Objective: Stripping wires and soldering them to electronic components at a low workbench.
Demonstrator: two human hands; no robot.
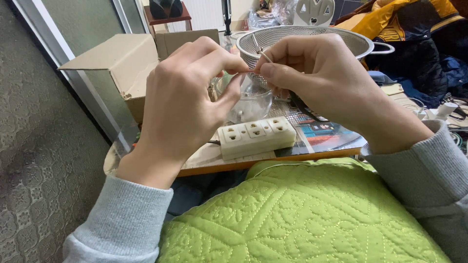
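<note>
Hands meet at twelve o'clock above the bench [292, 155]: the left hand [183, 104] and right hand [317, 78] both pinch a thin pale stick [262, 52] between fingertips. Steady, close-set pinches would likely serve best. Below, a glass bowl [246, 102] looks empty; the metal colander [302, 39] behind hides its contents.

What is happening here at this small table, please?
A person in grey sleeves holds both hands close together above a small glass bowl. The left hand and the right hand pinch a thin sprout-like stem between the fingertips. Behind them stands a metal colander, and in front lies a white power strip on the table. A green quilted blanket covers the lap.
</note>
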